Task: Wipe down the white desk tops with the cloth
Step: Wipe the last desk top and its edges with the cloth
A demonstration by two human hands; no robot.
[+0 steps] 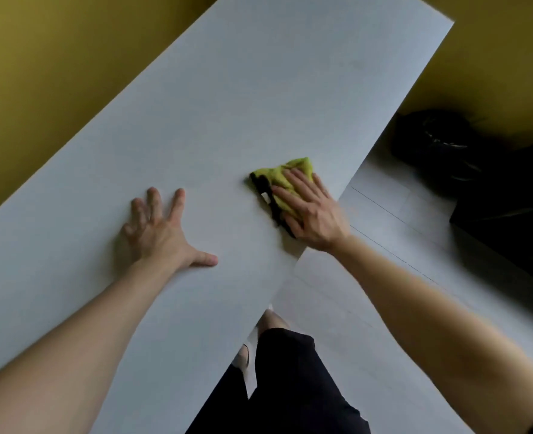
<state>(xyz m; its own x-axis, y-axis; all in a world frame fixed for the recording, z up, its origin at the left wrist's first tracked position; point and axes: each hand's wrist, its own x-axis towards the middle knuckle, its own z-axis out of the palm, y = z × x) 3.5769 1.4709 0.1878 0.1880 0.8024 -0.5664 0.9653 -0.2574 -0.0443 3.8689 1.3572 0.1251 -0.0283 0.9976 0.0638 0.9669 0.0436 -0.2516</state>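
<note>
A long white desk top [227, 104] runs diagonally across the head view. A crumpled yellow-green cloth with a black edge [279, 178] lies on it near the desk's right edge. My right hand [309, 208] presses flat on the cloth with straight fingers, covering much of it. My left hand [162, 233] rests flat on the bare desk surface to the left, fingers spread, thumb pointing right.
A mustard-yellow wall [40, 73] borders the desk's far side. Right of the desk is pale floor [384, 292]. A black bag [440, 142] and a dark box [515, 220] stand on the floor at the right. My dark trousers [290, 386] show below.
</note>
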